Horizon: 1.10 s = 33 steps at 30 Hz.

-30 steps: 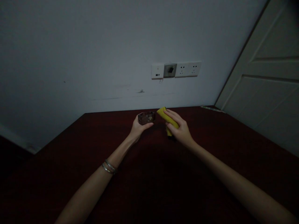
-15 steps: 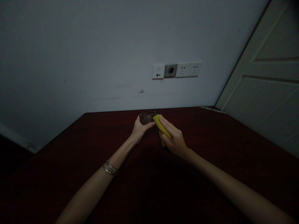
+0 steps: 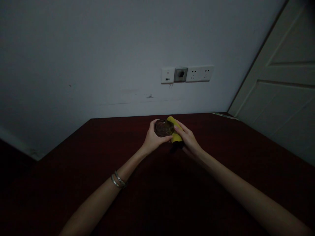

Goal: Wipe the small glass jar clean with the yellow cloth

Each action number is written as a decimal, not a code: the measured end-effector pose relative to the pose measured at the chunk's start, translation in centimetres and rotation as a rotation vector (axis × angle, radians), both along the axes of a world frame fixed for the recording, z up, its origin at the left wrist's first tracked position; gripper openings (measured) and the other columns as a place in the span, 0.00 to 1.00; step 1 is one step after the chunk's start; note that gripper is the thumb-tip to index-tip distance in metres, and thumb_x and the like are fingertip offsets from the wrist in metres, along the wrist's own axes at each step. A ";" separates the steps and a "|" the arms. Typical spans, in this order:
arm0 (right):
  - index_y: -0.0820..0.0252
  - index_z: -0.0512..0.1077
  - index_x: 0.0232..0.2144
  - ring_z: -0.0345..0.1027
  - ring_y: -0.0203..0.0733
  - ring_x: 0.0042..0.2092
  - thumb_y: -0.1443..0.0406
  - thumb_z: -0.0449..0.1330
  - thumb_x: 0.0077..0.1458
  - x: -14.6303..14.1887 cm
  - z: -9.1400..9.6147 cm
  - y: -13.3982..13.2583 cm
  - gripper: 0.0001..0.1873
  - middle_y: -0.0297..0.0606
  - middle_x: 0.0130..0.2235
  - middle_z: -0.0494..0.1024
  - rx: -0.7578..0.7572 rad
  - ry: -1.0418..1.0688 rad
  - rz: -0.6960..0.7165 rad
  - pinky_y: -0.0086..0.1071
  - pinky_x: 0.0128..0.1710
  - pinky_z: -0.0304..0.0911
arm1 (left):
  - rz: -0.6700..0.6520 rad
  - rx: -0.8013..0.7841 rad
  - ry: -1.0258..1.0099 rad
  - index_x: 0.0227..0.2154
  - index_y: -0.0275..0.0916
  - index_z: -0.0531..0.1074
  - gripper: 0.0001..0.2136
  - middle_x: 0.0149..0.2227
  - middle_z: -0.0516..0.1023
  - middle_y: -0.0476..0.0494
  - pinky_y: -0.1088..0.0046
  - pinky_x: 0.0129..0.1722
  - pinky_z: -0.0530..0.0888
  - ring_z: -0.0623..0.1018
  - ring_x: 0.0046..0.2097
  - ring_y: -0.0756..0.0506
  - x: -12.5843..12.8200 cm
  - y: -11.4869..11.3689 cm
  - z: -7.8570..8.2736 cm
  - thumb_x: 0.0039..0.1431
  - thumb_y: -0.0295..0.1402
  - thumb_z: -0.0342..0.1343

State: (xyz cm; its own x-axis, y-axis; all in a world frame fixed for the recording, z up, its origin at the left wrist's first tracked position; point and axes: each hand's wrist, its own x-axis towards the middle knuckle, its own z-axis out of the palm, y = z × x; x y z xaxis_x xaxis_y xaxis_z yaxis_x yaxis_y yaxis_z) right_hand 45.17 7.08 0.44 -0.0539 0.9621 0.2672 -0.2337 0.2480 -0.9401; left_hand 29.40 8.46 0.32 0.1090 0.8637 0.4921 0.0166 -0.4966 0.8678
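Note:
My left hand (image 3: 153, 140) is wrapped round the left side of a small, round, see-through glass ashtray (image 3: 163, 128), thumb along its near edge. The ashtray is tilted, so its hollow faces me. In my right hand (image 3: 189, 139) is a folded yellow cloth (image 3: 176, 135) with a dark underside, pressed against the ashtray's right edge. Both hands are close together over the dark red table, near its far side. The right fingers behind the cloth are partly hidden.
The dark red tabletop (image 3: 118, 141) meets a pale wall (image 3: 110, 59) at the back. Sockets and switches (image 3: 187, 74) sit on that wall. A panelled door (image 3: 283, 82) stands at the right, and a thin patterned strip (image 3: 225, 116) lies at the far right edge.
The ashtray has turned to show its hollow and shifted slightly right with my left hand. My right hand has moved the cloth from its near right corner round to its right side.

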 end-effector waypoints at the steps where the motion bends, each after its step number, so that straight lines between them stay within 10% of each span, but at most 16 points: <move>1: 0.54 0.63 0.58 0.70 0.50 0.51 0.55 0.61 0.52 -0.3 0.0 -0.2 0.31 0.44 0.57 0.69 0.007 0.014 0.017 0.43 0.45 0.73 | 0.023 0.029 0.032 0.50 0.39 0.59 0.37 0.48 0.71 0.37 0.57 0.52 0.68 0.73 0.50 0.38 0.1 -0.2 0.0 0.35 0.35 0.71; 8: 0.57 0.64 0.56 0.64 0.51 0.57 0.60 0.66 0.44 -0.9 0.3 -0.9 0.35 0.45 0.57 0.70 0.016 0.136 0.039 0.47 0.57 0.61 | 0.069 0.066 0.136 0.52 0.39 0.57 0.39 0.50 0.70 0.35 0.56 0.53 0.67 0.71 0.52 0.36 0.4 -1.2 0.4 0.36 0.37 0.71; 17: 0.56 0.66 0.56 0.72 0.51 0.47 0.59 0.63 0.48 1.4 0.8 -0.3 0.31 0.45 0.54 0.72 -0.075 0.084 0.221 0.44 0.41 0.72 | -0.350 -0.112 -0.116 0.44 0.40 0.63 0.27 0.48 0.72 0.39 0.60 0.54 0.66 0.73 0.51 0.41 -1.3 0.4 0.5 0.41 0.38 0.69; 26: 0.57 0.67 0.56 0.73 0.51 0.45 0.55 0.59 0.50 1.9 0.7 -0.2 0.31 0.46 0.51 0.76 0.010 -0.023 0.313 0.43 0.39 0.71 | -0.544 -0.184 -0.107 0.55 0.42 0.64 0.41 0.57 0.67 0.36 0.54 0.58 0.63 0.67 0.59 0.35 -1.6 0.2 0.7 0.34 0.40 0.71; 33: 0.60 0.71 0.51 0.73 0.47 0.44 0.53 0.62 0.50 0.9 0.6 0.1 0.27 0.45 0.50 0.76 -0.001 0.062 0.146 0.39 0.44 0.70 | -0.465 -0.189 -0.099 0.50 0.39 0.68 0.33 0.50 0.74 0.36 0.56 0.52 0.70 0.74 0.51 0.37 -0.9 0.2 0.4 0.37 0.38 0.70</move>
State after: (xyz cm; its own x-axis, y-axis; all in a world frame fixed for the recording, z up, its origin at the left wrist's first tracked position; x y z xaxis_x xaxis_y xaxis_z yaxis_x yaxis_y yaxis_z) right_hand 46.09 7.14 1.09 -0.1769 0.9454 0.2736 -0.3245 0.2065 -0.9231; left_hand 28.45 8.68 0.68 0.4635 0.8099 0.3595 -0.2559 -0.2661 0.9294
